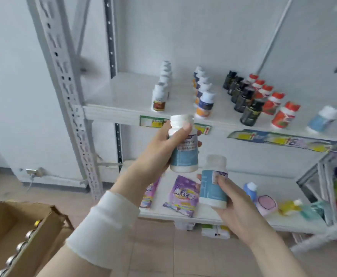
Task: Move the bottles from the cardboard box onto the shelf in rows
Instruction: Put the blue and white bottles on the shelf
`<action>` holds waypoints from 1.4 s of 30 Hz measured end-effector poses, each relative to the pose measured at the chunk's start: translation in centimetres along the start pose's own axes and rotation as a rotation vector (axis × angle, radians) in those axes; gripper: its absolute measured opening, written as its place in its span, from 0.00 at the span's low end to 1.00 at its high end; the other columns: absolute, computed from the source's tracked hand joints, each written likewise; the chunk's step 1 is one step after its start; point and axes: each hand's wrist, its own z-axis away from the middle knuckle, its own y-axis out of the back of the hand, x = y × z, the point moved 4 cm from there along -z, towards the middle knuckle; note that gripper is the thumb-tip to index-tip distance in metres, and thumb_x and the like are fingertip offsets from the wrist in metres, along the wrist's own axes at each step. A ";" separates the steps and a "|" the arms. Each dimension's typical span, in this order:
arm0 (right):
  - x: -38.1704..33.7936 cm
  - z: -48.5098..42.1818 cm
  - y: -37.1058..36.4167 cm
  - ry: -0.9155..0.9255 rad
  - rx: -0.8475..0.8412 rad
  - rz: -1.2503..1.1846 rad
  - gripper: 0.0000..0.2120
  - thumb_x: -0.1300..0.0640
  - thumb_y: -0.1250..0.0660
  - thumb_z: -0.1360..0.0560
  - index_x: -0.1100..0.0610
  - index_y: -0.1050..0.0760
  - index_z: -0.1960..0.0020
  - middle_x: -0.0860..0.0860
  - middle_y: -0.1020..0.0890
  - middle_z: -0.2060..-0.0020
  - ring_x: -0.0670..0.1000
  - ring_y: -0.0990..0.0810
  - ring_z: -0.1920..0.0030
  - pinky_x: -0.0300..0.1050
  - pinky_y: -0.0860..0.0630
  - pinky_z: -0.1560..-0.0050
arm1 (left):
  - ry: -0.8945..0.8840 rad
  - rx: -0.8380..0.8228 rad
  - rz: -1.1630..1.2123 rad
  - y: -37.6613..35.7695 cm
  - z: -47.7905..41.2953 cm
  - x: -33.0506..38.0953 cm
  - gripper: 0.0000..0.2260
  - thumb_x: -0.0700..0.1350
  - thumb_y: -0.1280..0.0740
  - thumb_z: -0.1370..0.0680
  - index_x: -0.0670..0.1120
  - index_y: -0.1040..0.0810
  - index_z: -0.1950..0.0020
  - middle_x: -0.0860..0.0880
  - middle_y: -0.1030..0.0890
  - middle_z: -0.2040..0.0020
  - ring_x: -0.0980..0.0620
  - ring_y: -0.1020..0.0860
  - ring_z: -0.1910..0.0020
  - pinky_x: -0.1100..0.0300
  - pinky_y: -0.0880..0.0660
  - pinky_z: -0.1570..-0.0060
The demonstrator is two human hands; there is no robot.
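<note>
Left hand [161, 150] grips a white plastic bottle with pale blue label [183, 148], fingers wrapped round its body, thumb up near the white screw cap, bottle upright in the air in front of the white metal shelf [123, 96] edge. Right hand [235, 200] holds a second matching blue-label bottle [213, 184], lower and to the right, fingers curled round its lower half, slightly tilted. White wristband [103, 224] on left wrist. Open brown cardboard box [9, 222] sits bottom left, with silver-capped bottles [21, 245] along its near wall. The upper shelf board carries rows of bottles: white [160, 94], blue-orange [204, 100], dark [247, 104], red [277, 110], and one blue-label bottle [322, 118] standing alone at the right.
</note>
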 end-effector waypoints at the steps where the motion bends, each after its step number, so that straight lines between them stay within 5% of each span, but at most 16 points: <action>1: -2.3 1.2 2.1 0.052 0.008 0.023 0.38 0.46 0.17 0.53 0.61 0.21 0.48 0.56 0.15 0.52 0.51 0.15 0.55 0.45 0.18 0.61 | -0.005 -0.039 -0.010 -3.1 -0.9 -0.3 0.15 0.51 0.37 0.33 0.47 0.26 0.48 0.51 0.17 0.59 0.56 0.18 0.63 0.60 0.20 0.58; 4: -8.2 4.2 7.6 0.171 0.044 0.085 0.41 0.42 0.18 0.56 0.59 0.22 0.47 0.54 0.15 0.51 0.50 0.16 0.54 0.44 0.18 0.53 | -0.002 -0.150 -0.047 -11.2 -3.3 -0.9 0.16 0.53 0.34 0.29 0.45 0.25 0.46 0.53 0.16 0.59 0.56 0.18 0.61 0.61 0.20 0.58; 8: -14.2 6.7 13.7 0.256 0.100 0.130 0.44 0.40 0.19 0.53 0.59 0.23 0.43 0.53 0.16 0.47 0.49 0.17 0.52 0.42 0.19 0.54 | 0.008 -0.236 -0.100 -19.5 -6.6 -1.7 0.25 0.54 0.36 0.31 0.41 0.26 0.40 0.49 0.18 0.56 0.57 0.19 0.61 0.64 0.21 0.60; 11: -18.2 6.7 17.6 0.316 0.139 0.112 0.39 0.40 0.19 0.54 0.56 0.20 0.47 0.53 0.16 0.49 0.48 0.17 0.52 0.46 0.22 0.47 | 0.006 -0.275 -0.133 -24.1 -10.0 -2.6 0.13 0.51 0.36 0.25 0.46 0.25 0.44 0.54 0.17 0.58 0.59 0.18 0.60 0.64 0.21 0.60; 14: -22.5 5.3 20.8 0.374 0.136 0.116 0.32 0.41 0.19 0.53 0.54 0.17 0.53 0.53 0.15 0.53 0.49 0.17 0.52 0.52 0.28 0.40 | -0.002 -0.271 -0.169 -27.6 -14.2 -3.6 0.12 0.52 0.36 0.23 0.46 0.25 0.44 0.52 0.16 0.54 0.55 0.18 0.57 0.57 0.20 0.53; 19: -30.1 1.1 24.1 0.449 0.101 0.165 0.37 0.43 0.18 0.52 0.58 0.21 0.46 0.54 0.15 0.51 0.50 0.17 0.50 0.43 0.19 0.52 | -0.020 -0.250 -0.172 -32.3 -22.7 -4.9 0.08 0.48 0.37 0.21 0.45 0.25 0.49 0.48 0.19 0.56 0.53 0.19 0.61 0.53 0.22 0.50; 24: -36.8 -3.7 26.4 0.412 0.104 0.227 0.18 0.53 0.31 0.39 0.60 0.21 0.52 0.52 0.14 0.59 0.47 0.15 0.58 0.39 0.20 0.63 | -0.010 -0.268 -0.205 -35.4 -31.1 -5.5 0.10 0.53 0.36 0.23 0.48 0.26 0.49 0.49 0.18 0.56 0.54 0.18 0.61 0.57 0.19 0.59; 29: -41.0 -9.3 29.2 0.365 0.131 0.417 0.21 0.53 0.33 0.36 0.58 0.24 0.45 0.52 0.16 0.52 0.46 0.17 0.53 0.40 0.21 0.51 | 0.011 -0.254 -0.272 -37.4 -37.9 -6.5 0.12 0.53 0.37 0.22 0.47 0.26 0.45 0.50 0.18 0.52 0.53 0.19 0.58 0.56 0.22 0.48; 36: -47.0 -16.4 33.2 0.343 0.147 0.699 0.34 0.48 0.27 0.45 0.55 0.27 0.40 0.51 0.17 0.49 0.49 0.18 0.48 0.46 0.24 0.44 | 0.063 -0.216 -0.362 -38.3 -46.7 -9.5 0.18 0.54 0.39 0.21 0.45 0.28 0.36 0.50 0.17 0.47 0.50 0.20 0.45 0.56 0.24 0.43; 42: -48.5 -23.2 34.7 0.272 0.037 0.882 0.25 0.58 0.24 0.35 0.52 0.29 0.42 0.53 0.20 0.48 0.50 0.20 0.46 0.48 0.24 0.40 | 0.071 -0.099 -0.592 -36.8 -52.5 -12.0 0.17 0.55 0.36 0.23 0.47 0.26 0.39 0.50 0.19 0.47 0.52 0.20 0.48 0.58 0.25 0.44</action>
